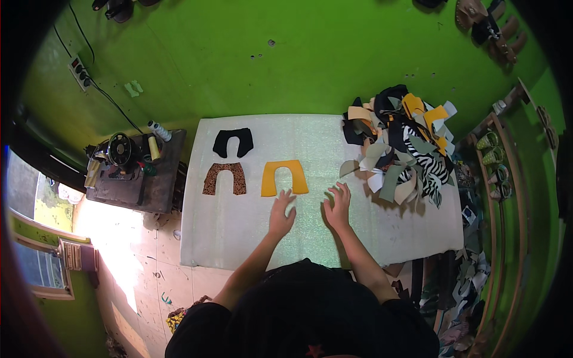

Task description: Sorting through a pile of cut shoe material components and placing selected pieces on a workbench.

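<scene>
My left hand hovers at the lower edge of a yellow arch-shaped cut piece, fingers apart and nothing in them; whether the fingertips touch it I cannot tell. My right hand is open above the table, right of that piece and left of the scrap heap, holding nothing. To the left of the yellow piece lies a leopard-patterned arch piece. Just beyond that is a black arch piece. All three lie flat, with their openings toward me.
A heap of mixed scraps covers the right back of the white-topped table. A sewing machine stands on a dark table at the left. Along the right wall runs a wooden rack with footwear. More scraps lie below the table's right side.
</scene>
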`<state>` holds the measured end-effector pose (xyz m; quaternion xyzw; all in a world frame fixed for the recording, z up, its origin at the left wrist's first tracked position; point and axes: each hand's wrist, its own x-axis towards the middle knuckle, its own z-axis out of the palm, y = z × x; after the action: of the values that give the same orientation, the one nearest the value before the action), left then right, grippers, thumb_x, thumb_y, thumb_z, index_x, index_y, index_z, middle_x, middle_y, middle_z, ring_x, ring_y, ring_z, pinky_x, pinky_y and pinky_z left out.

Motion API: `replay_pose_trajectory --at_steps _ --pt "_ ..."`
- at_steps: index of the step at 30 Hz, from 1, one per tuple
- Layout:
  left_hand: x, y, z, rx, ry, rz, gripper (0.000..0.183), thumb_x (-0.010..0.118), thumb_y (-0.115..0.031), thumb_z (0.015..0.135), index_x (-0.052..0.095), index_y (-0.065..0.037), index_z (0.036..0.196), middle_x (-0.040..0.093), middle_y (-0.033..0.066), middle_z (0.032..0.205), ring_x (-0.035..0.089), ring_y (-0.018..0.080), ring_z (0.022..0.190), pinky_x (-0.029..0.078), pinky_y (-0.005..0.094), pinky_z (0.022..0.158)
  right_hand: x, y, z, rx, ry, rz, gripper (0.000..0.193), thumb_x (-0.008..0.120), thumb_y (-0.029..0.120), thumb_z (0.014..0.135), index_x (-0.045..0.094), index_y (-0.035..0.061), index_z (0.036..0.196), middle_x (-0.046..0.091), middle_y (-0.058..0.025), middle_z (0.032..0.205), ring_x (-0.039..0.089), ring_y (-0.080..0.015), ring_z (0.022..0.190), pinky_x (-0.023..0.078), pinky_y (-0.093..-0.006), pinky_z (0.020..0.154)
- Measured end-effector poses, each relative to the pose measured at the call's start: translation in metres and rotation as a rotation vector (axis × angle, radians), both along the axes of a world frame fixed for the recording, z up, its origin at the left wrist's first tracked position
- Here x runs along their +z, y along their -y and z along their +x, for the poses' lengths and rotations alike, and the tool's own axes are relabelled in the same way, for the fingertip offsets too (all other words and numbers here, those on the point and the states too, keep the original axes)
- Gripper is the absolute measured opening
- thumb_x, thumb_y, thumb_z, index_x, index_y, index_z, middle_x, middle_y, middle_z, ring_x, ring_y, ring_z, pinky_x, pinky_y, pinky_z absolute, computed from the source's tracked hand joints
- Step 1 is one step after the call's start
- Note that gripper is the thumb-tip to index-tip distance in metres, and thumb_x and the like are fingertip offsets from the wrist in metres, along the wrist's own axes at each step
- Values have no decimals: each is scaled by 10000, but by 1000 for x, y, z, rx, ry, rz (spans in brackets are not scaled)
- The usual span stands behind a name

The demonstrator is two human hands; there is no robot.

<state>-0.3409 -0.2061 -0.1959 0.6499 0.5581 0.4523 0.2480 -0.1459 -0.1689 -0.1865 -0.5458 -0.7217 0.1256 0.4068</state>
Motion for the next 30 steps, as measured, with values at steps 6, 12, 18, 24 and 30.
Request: replay_pose_trajectory --at_steps 6,12,18,24,30 --pt "5 24 48 -240 -131 -74 320 510 -21 748 564 -108 1052 418 134 1298 272 353 1271 230 537 1004 35 4 36 -68 -17 48 236 582 47 698 548 65 931 416 -142 1150 341 -363 1126 283 -461 955" --pt "35 -9 91 -218 -13 58 236 509 -11 740 590 -72 953 470 132 1244 297 370 1253 265 463 1009 102 -13 78 -105 -47 365 151 566 30 682 596 82 821 522 -76 962 410 -300 994 319 -403 875" --pt "80 -39 156 -224 6 179 209 518 -20 738 592 -72 927 510 122 1159 372 353 1188 311 428 979 144 -26 150 -287 -15 451 127 561 29 685 599 72 798 530 -74 934 411 -289 958 316 -394 860" --pt "117 -75 217 -352 28 284 229 522 -60 739 579 -70 961 488 120 1185 373 355 1186 295 436 981 152 -63 229 -457 22 191 213 607 96 709 577 91 920 499 -86 1008 379 -299 1011 306 -406 898" --pt "146 -96 263 -405 -157 357 335 540 -138 753 520 -115 1086 473 94 1213 349 304 1222 275 451 981 160 -100 255 -452 87 128 290 615 134 709 559 106 992 468 -80 1050 370 -294 1030 286 -410 918"
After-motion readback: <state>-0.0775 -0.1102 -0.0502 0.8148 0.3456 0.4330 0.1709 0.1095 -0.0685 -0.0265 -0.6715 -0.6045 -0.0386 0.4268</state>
